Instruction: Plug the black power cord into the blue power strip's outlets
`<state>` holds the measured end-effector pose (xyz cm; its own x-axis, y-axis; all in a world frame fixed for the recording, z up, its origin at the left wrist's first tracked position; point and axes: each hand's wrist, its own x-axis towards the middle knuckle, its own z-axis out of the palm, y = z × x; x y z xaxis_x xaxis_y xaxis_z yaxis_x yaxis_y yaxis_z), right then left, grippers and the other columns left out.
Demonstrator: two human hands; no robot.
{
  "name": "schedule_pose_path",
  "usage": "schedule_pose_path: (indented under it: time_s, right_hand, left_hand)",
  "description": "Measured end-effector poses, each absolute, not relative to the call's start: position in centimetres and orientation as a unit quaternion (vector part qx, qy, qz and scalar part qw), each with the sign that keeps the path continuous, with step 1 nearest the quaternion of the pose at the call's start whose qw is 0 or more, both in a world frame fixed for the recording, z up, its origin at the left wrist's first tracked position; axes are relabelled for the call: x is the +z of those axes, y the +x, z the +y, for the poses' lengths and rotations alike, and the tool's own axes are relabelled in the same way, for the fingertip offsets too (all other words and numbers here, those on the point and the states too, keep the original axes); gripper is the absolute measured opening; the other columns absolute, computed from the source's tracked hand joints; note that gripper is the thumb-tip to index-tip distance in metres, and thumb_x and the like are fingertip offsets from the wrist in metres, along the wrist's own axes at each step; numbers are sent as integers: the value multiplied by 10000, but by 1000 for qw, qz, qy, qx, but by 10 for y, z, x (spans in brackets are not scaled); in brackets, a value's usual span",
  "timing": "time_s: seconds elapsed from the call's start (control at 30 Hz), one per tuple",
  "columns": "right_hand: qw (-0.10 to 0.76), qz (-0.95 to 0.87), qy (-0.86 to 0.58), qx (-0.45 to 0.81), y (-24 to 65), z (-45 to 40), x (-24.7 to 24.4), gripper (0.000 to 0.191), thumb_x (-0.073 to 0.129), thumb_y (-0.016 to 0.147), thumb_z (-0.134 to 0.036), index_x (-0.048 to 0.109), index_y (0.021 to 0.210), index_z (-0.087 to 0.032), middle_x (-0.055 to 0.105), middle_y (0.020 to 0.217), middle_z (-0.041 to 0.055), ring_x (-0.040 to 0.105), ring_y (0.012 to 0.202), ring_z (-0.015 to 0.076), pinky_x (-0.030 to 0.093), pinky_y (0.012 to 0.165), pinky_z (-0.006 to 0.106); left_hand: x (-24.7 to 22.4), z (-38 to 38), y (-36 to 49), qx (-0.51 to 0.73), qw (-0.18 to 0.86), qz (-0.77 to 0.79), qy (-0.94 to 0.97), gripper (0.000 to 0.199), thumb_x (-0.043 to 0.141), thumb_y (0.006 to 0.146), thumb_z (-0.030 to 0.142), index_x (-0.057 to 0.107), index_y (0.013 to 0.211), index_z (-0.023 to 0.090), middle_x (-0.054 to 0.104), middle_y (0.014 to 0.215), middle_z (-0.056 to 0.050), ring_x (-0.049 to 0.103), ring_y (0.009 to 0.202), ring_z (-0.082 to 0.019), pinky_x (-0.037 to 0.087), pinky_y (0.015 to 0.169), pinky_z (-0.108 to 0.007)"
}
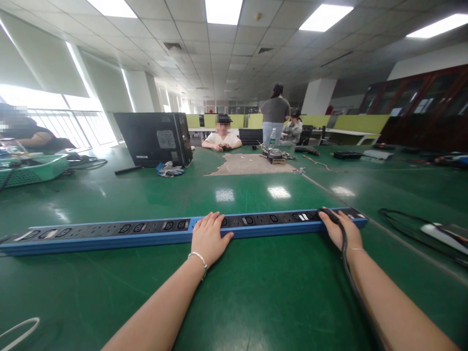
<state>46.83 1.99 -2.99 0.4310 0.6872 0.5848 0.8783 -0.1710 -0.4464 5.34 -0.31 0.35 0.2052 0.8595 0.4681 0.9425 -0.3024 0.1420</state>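
We rest our left hand [209, 236] across the blue power strip [164, 239], its fingers laid over the top and its thumb spread apart toward the near side; our right hand [343, 233] has its fingers closed on a black plug [329, 213] near the strip's right end, though we cannot tell whether it is seated; a black cable [344, 246] trails from those fingers toward us; the strip lies on the green desk [256, 282] beneath both hands' fingers; well beyond the left fingers stands a black computer case [146, 139]
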Motion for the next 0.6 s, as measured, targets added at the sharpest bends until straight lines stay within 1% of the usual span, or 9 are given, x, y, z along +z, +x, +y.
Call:
schedule_pose_path:
  time_s: [0.07,0.13,0.23,0.33,0.6]
  right_hand:
    - [368,-508,-772,-100,468,20,-28,489,473,772,-569,668,1102,-266,628,1140,91,496,1170,297,371,982,466]
    - [382,-493,-776,-95,466,21,-27,493,474,769,-563,669,1103,-257,625,1142,100,482,1186,305,366,988,473]
    - [397,-493,-768,-97,463,22,-26,470,474,771,-536,684,1072,-243,643,1113,93,482,1184,303,343,1011,475]
    - [386,-512,-762,-95,465,22,-27,474,451,779,-531,687,1064,-234,658,1085,85,486,1180,294,318,1030,470]
    - [366,-509,-770,-118,465,18,-26,479,460,784,-548,670,1097,-253,644,1123,85,497,1172,288,364,988,459]
  left_hand:
    - [4,-3,54,-237,86,-585,-771,499,546,808,453,530,1237,199,543,1315,-72,435,1256,-247,322,1044,-411]
    - [4,-4,54,-237,86,-586,-770,496,547,808,452,529,1238,206,541,1317,-73,434,1258,-248,319,1047,-412]
    - [4,-4,54,-237,86,-587,-769,493,548,807,452,528,1239,214,539,1318,-73,434,1258,-247,319,1048,-411]
    - [4,-4,54,-237,87,-586,-770,493,549,807,450,530,1236,208,542,1314,-73,437,1255,-246,322,1047,-406]
    - [4,-4,54,-233,92,-588,-769,498,550,805,447,531,1235,197,546,1311,-74,448,1244,-247,328,1042,-412]
